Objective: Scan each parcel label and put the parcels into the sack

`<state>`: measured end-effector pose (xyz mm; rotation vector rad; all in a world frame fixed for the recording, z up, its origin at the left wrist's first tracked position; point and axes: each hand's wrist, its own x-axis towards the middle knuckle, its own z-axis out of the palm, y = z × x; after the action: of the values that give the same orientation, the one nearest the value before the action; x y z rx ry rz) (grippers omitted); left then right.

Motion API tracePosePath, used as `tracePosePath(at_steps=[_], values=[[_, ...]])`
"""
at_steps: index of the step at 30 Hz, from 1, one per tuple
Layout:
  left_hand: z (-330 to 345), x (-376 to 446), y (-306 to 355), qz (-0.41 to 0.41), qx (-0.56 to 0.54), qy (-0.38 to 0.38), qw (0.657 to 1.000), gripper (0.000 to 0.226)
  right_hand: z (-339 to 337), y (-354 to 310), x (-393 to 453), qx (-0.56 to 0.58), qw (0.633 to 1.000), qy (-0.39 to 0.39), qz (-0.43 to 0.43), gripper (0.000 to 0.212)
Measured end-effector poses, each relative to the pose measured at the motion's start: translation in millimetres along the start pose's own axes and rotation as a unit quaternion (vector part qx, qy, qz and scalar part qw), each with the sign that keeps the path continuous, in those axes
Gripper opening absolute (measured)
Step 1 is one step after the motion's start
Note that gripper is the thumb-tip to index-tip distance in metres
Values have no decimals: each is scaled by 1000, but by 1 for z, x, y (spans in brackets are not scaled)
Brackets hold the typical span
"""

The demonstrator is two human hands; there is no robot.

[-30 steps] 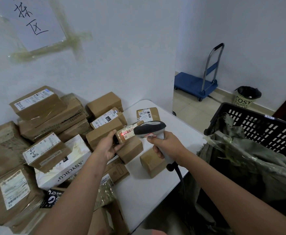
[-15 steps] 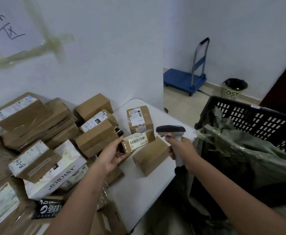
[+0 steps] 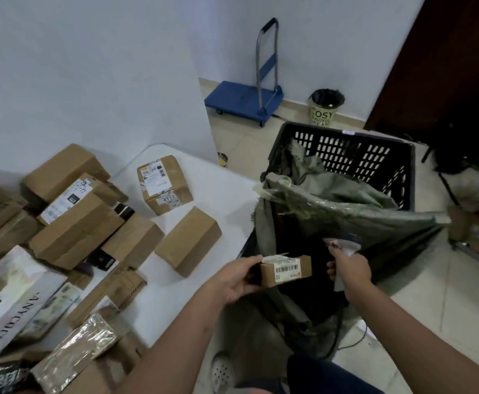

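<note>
Cardboard, brown and small, is what I am holding in my left hand (image 3: 234, 282): the parcel (image 3: 286, 270) is sitting at my fingertips, thumb on its top edge and the other fingers curling around its near end, with its barcode label (image 3: 287, 269) facing up toward me. It is hanging past the table's edge, over the dark mouth of the sack (image 3: 346, 211). Just beside it, my right hand (image 3: 350, 270) is gripping the scanner (image 3: 343, 247), fingers wrapping around its pale handle, though blur is hiding most of the device; that hand is also hovering over the sack's opening, a little apart from the parcel.

Olive-grey and crumpled, the sack is sitting inside a black slotted crate (image 3: 354, 150), its rim folding over the crate's wall nearest the table.

To my left, the white table (image 3: 212, 189) is carrying the waiting parcels: one plain brown box (image 3: 188, 241) lying near the edge, a taped box with a white label (image 3: 164, 184) behind it, and a heaped pile of cartons (image 3: 73, 223) against the wall, with a white bag (image 3: 8, 302) and a shiny foil packet (image 3: 76, 354) nearest me.

Farther off, a blue platform trolley (image 3: 244, 99) is standing by the wall, and a small lined bin (image 3: 325, 108) is sitting near it.
</note>
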<state>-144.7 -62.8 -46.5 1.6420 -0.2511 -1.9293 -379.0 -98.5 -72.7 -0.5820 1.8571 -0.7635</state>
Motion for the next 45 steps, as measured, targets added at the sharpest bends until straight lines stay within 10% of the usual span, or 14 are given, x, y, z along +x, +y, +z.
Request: tracePosePath(at_steps=[14,29,45], values=[[96,103,-59,-37,-141,31,989,41,-56,21,38,-16,1000,-6,4,31],[49,98,-57,-34,-81,65,994,42,-32,13,23,3,998,-54,11,25],[-150,-25,25,171,-19,166,971,20,198,-73,-136,-77,924,-339,-159,18]])
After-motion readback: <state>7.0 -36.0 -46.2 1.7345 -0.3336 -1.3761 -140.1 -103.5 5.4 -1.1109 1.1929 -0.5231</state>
